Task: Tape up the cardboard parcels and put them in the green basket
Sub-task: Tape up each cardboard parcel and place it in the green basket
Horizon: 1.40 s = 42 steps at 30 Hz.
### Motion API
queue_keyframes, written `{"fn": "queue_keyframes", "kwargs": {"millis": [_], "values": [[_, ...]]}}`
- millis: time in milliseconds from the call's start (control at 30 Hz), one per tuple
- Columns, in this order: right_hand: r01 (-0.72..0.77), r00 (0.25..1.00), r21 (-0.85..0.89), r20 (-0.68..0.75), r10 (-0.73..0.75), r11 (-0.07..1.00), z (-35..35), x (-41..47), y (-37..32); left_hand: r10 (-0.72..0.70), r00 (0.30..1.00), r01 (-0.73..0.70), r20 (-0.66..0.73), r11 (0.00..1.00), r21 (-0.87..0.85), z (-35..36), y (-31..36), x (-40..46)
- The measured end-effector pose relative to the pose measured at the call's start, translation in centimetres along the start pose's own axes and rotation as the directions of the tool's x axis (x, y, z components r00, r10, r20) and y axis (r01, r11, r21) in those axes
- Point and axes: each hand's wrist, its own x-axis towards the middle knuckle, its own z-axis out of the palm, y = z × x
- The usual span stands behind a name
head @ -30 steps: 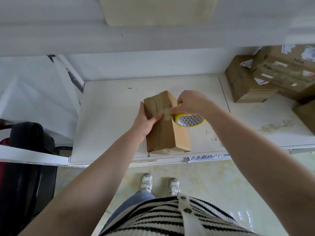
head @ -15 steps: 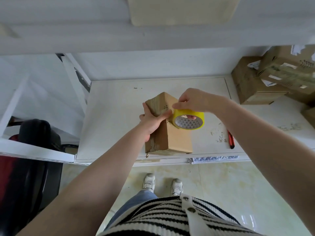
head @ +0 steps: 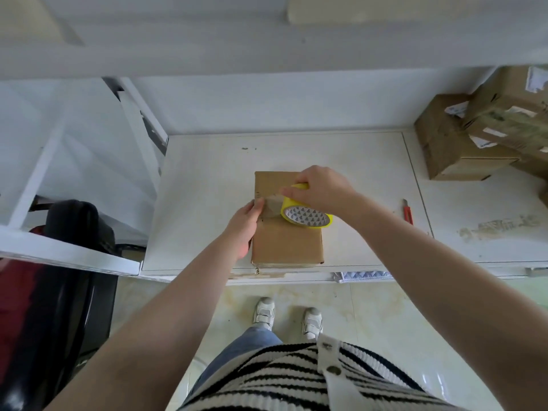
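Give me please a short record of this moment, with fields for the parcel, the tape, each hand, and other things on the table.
parcel: cardboard box lying flat on the white table, near its front edge
tape: yellow roll over the box top, a clear strip drawn out toward the left edge
left hand: against the box's left side, thumb on the tape end
right hand: grips the roll
other things: red cutter; stacked cardboard boxes at right
green basket: not in view

A white table (head: 207,179) carries a cardboard parcel (head: 286,241) near its front edge. A red utility knife (head: 408,211) lies to the right, and stacked cardboard boxes (head: 462,152) sit at the far right.
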Motion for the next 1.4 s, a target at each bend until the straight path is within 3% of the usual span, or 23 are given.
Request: {"fn": "queue_keyframes", "kwargs": {"millis": [267, 467, 767, 900, 967, 1033, 1067, 1133, 1233, 1300, 1400], "values": [[0.014, 0.998, -0.036, 0.058, -0.012, 0.999, -0.7, 0.4, 0.3, 0.106, 0.987, -0.086, -0.123, 0.984, 0.156, 1.7, -1.4, 1.0], [-0.092, 0.995, -0.228, -0.047, 0.083, 0.969, -3.5, 0.0, 6.2, 0.142, 0.974, -0.103, -0.177, 0.972, 0.212, 2.4, -1.4, 1.1], [-0.235, 0.971, -0.032, 0.032, 0.236, 0.972, 0.4, 0.8, 10.9, 0.155, 0.979, -0.129, -0.131, 0.975, 0.182, 2.8, -1.8, 1.2], [-0.254, 0.964, -0.012, 0.074, 0.254, 0.967, 1.5, 1.3, 11.5, 0.210, 0.971, -0.167, -0.118, 0.939, 0.301, 2.6, -1.8, 1.1], [-0.253, 0.964, -0.019, 0.083, 0.254, 0.967, 1.7, 1.5, 11.6, 0.242, 0.961, -0.138, -0.137, 0.841, 0.523, 2.6, -1.7, 1.2], [-0.247, 0.964, -0.043, 0.088, 0.250, 0.968, 1.7, 1.6, 11.5, 0.375, 0.905, -0.023, -0.200, 0.513, 0.858, 3.0, -1.4, 1.2], [-0.246, 0.964, -0.057, 0.089, 0.251, 0.968, 1.7, 1.7, 11.5, 0.494, 0.851, 0.001, -0.178, 0.337, 0.941, 3.3, -1.1, 1.0], [-0.244, 0.965, -0.081, 0.080, 0.251, 0.966, 1.6, 1.7, 11.5, 0.654, 0.756, -0.088, 0.000, 0.103, 0.991, 4.4, -0.5, 0.9], [-0.246, 0.966, -0.106, 0.056, 0.253, 0.963, 1.5, 1.6, 11.4, 0.634, 0.748, -0.222, 0.198, -0.042, 0.974, 6.4, 0.5, 1.6], [-0.239, 0.968, -0.122, 0.042, 0.246, 0.963, 1.5, 1.7, 11.3, 0.586, 0.777, -0.218, 0.229, -0.091, 0.972, 7.5, 0.9, 2.1], [-0.227, 0.972, -0.150, 0.034, 0.234, 0.962, 1.4, 1.8, 11.2, 0.570, 0.793, -0.200, 0.215, -0.090, 0.976, 7.7, 0.7, 2.9]]}}
